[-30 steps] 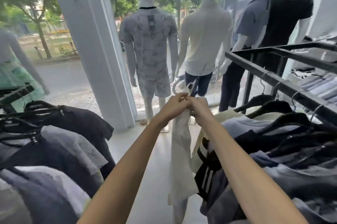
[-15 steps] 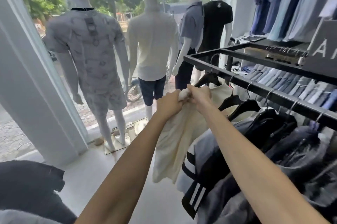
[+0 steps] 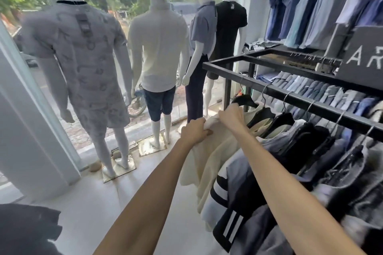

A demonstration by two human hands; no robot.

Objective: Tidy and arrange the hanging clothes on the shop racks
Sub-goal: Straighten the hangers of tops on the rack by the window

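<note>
Your left hand: fingers clenched round a bunch of the cream shirt | your right hand: fingers grasping the same shirt's top, just beside the left | shirt: centre of frame, first garment at the left end of the black rack, dark clothes hanging behind it | mannequins: upper left.

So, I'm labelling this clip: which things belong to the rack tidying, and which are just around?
Job: left hand, right hand, both gripping the cream shirt; black rack rail; dark hanging clothes.
Just around: mannequins, wall shirts, folded stacks, sign.
</note>
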